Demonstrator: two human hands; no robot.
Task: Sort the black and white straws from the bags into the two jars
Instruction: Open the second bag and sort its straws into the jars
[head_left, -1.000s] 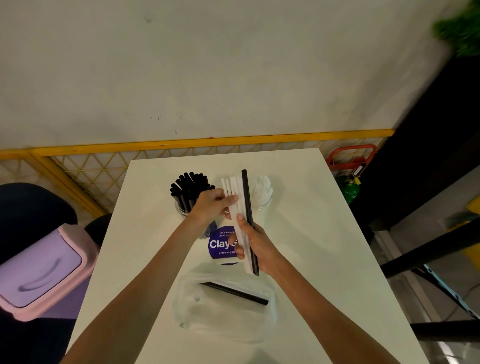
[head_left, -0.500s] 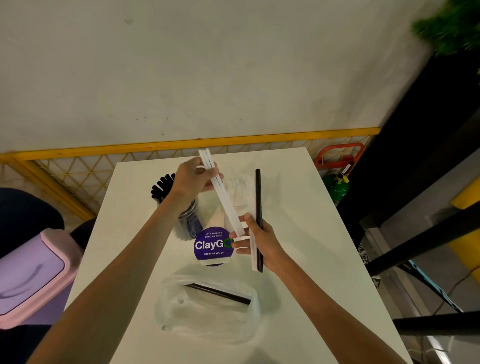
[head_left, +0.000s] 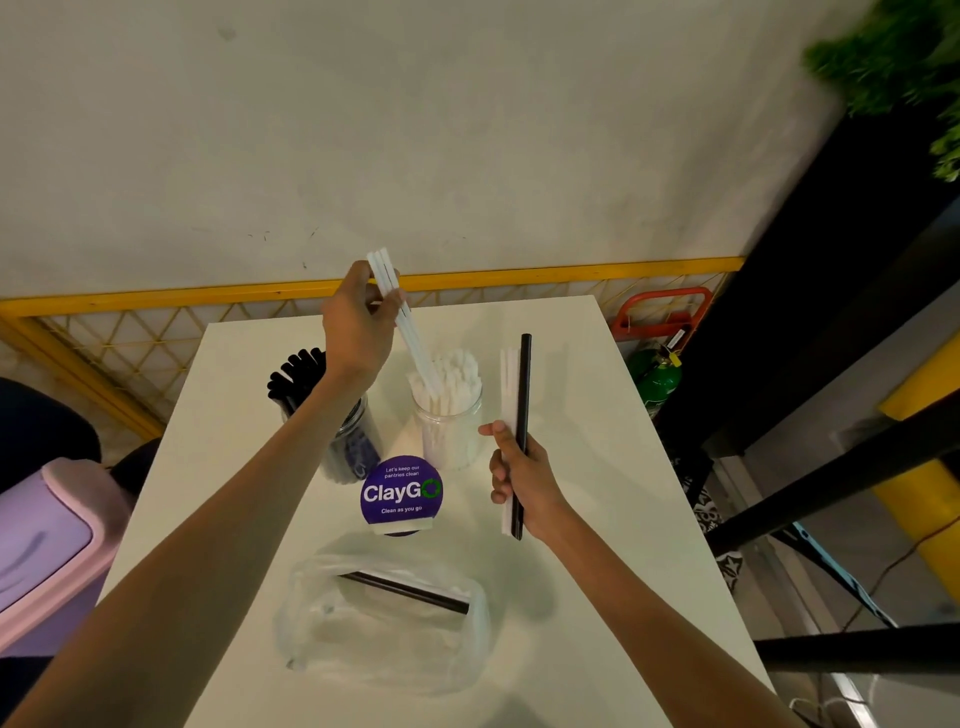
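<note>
Two jars: black-straw jar (head_left: 349, 436), white-straw jar (head_left: 448, 426). One plastic bag (head_left: 384, 623) holding one black straw (head_left: 405, 591). Left hand (head_left: 358, 325): roughly three white straws (head_left: 400, 306). Right hand (head_left: 522, 480): one black straw (head_left: 523, 395), few white; exact count unclear.

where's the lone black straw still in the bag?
Head view: black straw lies inside the clear bag at the table's near edge, just below the purple ClayGo sign, between the two forearms.

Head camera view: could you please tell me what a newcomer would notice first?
The left hand lowers white straws into the white-straw jar at the table's middle. The right hand holds a black straw upright beside it.
</note>
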